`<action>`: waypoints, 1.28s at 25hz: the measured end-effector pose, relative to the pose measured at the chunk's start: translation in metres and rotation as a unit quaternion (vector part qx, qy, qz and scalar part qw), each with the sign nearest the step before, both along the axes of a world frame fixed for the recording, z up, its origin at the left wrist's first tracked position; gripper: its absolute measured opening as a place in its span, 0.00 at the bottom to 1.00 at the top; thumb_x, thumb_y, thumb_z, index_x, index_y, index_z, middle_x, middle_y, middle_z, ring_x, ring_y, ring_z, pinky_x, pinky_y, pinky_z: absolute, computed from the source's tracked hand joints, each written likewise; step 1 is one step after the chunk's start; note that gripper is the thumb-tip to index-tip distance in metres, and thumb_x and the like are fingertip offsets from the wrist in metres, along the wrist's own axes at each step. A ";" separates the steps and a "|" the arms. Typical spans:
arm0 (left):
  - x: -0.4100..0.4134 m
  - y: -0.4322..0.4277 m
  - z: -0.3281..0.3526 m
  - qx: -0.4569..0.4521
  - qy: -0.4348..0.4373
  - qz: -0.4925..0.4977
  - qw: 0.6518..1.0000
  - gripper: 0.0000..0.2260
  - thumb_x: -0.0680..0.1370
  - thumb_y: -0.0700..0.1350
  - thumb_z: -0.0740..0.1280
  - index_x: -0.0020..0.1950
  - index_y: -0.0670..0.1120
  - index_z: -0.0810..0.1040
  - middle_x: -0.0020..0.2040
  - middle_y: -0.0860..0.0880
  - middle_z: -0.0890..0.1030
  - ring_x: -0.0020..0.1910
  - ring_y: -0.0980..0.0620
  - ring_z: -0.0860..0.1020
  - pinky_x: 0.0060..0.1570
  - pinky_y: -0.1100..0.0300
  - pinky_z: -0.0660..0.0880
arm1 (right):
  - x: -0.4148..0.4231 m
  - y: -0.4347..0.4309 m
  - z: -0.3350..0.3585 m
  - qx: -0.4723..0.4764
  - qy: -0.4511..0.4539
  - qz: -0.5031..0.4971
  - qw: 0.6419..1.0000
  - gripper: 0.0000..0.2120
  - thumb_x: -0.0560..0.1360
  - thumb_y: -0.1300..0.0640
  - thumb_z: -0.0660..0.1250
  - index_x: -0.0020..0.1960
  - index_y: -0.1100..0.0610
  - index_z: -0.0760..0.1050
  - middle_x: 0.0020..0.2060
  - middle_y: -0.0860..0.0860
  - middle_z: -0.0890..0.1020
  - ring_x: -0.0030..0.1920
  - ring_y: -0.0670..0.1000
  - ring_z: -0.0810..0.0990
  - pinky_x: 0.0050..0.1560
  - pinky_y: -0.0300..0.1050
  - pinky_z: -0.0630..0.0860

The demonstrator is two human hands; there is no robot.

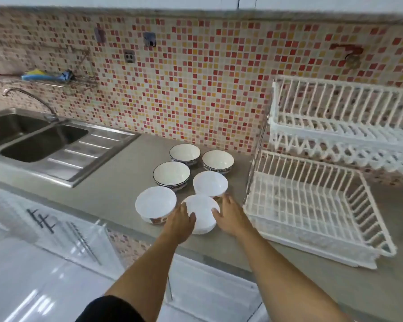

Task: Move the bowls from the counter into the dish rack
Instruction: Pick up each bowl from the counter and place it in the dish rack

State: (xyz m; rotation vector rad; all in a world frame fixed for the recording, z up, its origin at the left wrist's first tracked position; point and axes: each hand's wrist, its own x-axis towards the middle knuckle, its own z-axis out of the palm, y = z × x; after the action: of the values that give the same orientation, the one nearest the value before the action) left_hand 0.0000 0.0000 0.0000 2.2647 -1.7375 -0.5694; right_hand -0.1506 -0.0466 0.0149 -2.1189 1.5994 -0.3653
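Six bowls on counter (107,191), near dish rack (312,205). Left hand (180,219) and right hand (230,217) open, cupping sides of nearest bowl (201,216). Bowl looks hard, smooth, maybe slippery, breaks easy. Hold both sides, lift gently.

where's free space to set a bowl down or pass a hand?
Both tiers of the dish rack look bare. Open counter lies between the sink and the bowls. The six bowls sit close together; the left hand and right hand flank the nearest bowl.
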 end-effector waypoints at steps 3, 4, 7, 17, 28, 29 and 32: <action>-0.002 -0.015 -0.021 -0.004 0.046 0.043 0.998 0.25 0.82 0.47 0.54 0.76 0.38 0.54 0.76 0.39 0.62 0.72 0.41 0.66 0.70 0.52 0.63 | 0.015 -0.014 -0.040 0.086 -0.022 -0.108 0.990 0.30 0.79 0.46 0.58 0.73 0.62 0.57 0.71 0.59 0.66 0.69 0.60 0.69 0.65 0.51 0.67; -0.003 -0.015 -0.025 -0.007 0.046 0.047 0.998 0.25 0.82 0.46 0.55 0.76 0.38 0.54 0.76 0.39 0.61 0.72 0.41 0.65 0.70 0.52 0.63 | 0.018 -0.013 -0.050 0.112 -0.028 -0.132 0.984 0.30 0.79 0.47 0.59 0.73 0.63 0.58 0.70 0.60 0.68 0.68 0.60 0.70 0.64 0.50 0.68; 0.009 -0.020 -0.048 0.000 0.056 0.063 0.996 0.26 0.81 0.44 0.58 0.76 0.39 0.53 0.76 0.39 0.58 0.72 0.41 0.65 0.69 0.51 0.64 | 0.035 -0.014 -0.082 0.165 -0.112 -0.177 0.964 0.25 0.79 0.51 0.60 0.71 0.65 0.63 0.66 0.61 0.74 0.65 0.60 0.74 0.59 0.45 0.70; 0.020 -0.025 -0.029 -0.059 0.078 0.010 0.995 0.30 0.79 0.35 0.58 0.78 0.41 0.48 0.75 0.39 0.60 0.72 0.40 0.66 0.67 0.52 0.67 | 0.023 0.012 -0.075 0.131 -0.228 -0.188 0.946 0.21 0.76 0.68 0.56 0.68 0.60 0.63 0.63 0.57 0.74 0.56 0.55 0.74 0.50 0.39 0.71; -0.001 -0.058 0.177 -0.428 0.485 0.016 0.763 0.16 0.75 0.60 0.51 0.52 0.52 0.71 0.52 0.47 0.77 0.54 0.47 0.78 0.47 0.58 0.79 | 0.026 -0.014 0.163 -0.154 -0.507 -0.074 0.845 0.33 0.67 0.25 0.51 0.59 0.49 0.60 0.55 0.46 0.71 0.55 0.42 0.74 0.51 0.31 0.72; -0.007 -0.063 0.195 -0.442 0.500 0.002 0.744 0.13 0.74 0.60 0.51 0.49 0.55 0.70 0.50 0.49 0.78 0.53 0.49 0.79 0.46 0.61 0.78 | 0.017 -0.013 0.183 -0.171 -0.516 -0.049 0.838 0.31 0.66 0.26 0.55 0.57 0.48 0.60 0.55 0.48 0.71 0.55 0.44 0.75 0.52 0.34 0.75; -0.034 -0.079 0.243 -0.451 0.524 -0.063 0.720 0.15 0.74 0.62 0.52 0.50 0.56 0.70 0.53 0.51 0.79 0.57 0.48 0.79 0.50 0.60 0.78 | -0.027 -0.022 0.231 -0.188 -0.544 0.029 0.817 0.22 0.67 0.38 0.65 0.53 0.44 0.58 0.59 0.55 0.74 0.58 0.53 0.77 0.59 0.49 0.76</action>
State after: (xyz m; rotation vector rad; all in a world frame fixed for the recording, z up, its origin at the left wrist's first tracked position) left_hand -0.0339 -0.0793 0.2431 0.8045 -1.1067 -0.6268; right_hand -0.1771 -0.0684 0.2454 -1.5881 0.7808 -1.6221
